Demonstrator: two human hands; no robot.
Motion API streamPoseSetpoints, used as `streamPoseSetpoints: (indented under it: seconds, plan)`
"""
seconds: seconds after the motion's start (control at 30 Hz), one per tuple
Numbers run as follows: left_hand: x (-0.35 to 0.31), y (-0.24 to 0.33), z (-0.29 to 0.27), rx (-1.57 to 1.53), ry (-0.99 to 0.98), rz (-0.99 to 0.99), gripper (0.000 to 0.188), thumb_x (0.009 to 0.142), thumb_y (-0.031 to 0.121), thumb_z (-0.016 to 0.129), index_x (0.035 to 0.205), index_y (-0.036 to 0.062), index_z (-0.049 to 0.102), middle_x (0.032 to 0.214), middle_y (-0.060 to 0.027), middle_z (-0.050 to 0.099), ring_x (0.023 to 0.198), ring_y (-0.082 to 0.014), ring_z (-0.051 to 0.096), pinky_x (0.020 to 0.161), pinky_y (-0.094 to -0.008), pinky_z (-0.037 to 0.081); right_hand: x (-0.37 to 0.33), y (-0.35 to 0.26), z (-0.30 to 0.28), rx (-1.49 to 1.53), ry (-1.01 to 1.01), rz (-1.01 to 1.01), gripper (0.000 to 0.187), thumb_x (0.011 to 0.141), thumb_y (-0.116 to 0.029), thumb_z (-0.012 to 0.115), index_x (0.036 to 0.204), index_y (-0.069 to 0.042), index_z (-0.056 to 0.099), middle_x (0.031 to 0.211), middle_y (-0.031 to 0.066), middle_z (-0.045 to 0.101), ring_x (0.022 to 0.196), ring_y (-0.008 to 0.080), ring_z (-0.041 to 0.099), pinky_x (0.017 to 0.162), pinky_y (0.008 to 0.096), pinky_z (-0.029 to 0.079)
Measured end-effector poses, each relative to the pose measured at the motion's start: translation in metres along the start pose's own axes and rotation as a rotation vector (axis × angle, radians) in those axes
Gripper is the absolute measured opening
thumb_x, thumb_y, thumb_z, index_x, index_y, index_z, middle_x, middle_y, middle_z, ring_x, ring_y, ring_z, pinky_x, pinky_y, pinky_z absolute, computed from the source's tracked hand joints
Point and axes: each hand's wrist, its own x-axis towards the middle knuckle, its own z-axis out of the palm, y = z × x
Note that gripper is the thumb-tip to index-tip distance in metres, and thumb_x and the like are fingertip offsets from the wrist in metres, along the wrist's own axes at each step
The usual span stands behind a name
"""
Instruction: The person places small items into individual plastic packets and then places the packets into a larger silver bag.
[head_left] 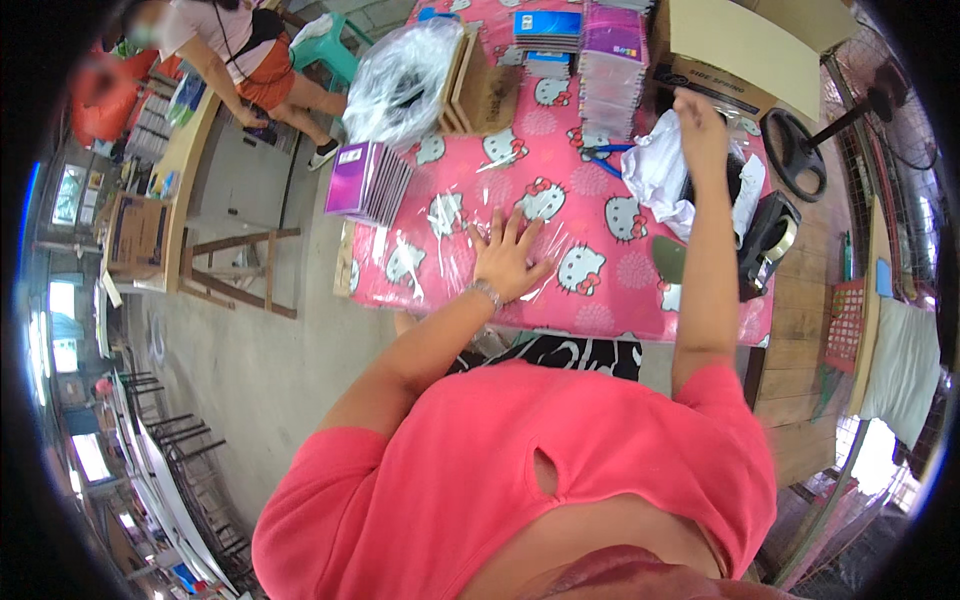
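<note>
My left hand (508, 262) lies flat with its fingers spread on the pink cat-patterned tablecloth (455, 275) under clear plastic. A bracelet circles that wrist. My right hand (700, 125) reaches to the far right, above the crumpled white cloth (655, 175) and close to the open cardboard box (735, 60). Its fingers are loosely bent, with nothing visible in them. Blue-handled pliers or scissors (605, 158) lie left of the cloth. Beside my right forearm are a dark green flat piece (668, 258) and a black tape dispenser (768, 245).
Stacks of purple booklets (368, 185) stand at the table's left edge and far side (612, 60), by blue booklets (547, 30). A clear plastic bundle (400, 85) sits by wooden boards (465, 90). Another person (235, 50) stands far left, near a green stool (335, 45).
</note>
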Motion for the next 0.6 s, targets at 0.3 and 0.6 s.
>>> streamPoseSetpoints:
  seconds: [0.3,0.6]
  plan:
    - [0.034,-0.023,0.02,-0.576,-0.124,-0.175,0.072,0.086,0.069,0.031,0.146,0.0283,0.026,0.156,-0.0119,0.005,0.141,-0.0393,-0.007,0.097,-0.0719,-0.014,-0.235,-0.059,0.09,-0.379,-0.292,0.051,0.053,0.077,-0.027,0.068,0.12,-0.002,0.051,0.093,0.023,0.062,0.084,0.0389,0.061,0.079,0.0455,0.049]
    - [0.03,-0.087,-0.023,-0.329,0.272,-0.413,0.055,0.075,0.03,0.067,0.125,0.0127,0.053,0.112,-0.0157,0.061,0.107,-0.0333,0.055,0.095,-0.0427,0.041,-0.191,-0.028,0.098,-0.217,-0.529,0.21,0.051,0.074,-0.009,0.066,0.122,-0.009,0.049,0.081,0.0159,0.064,0.077,0.0348,0.063,0.073,0.0462,0.05]
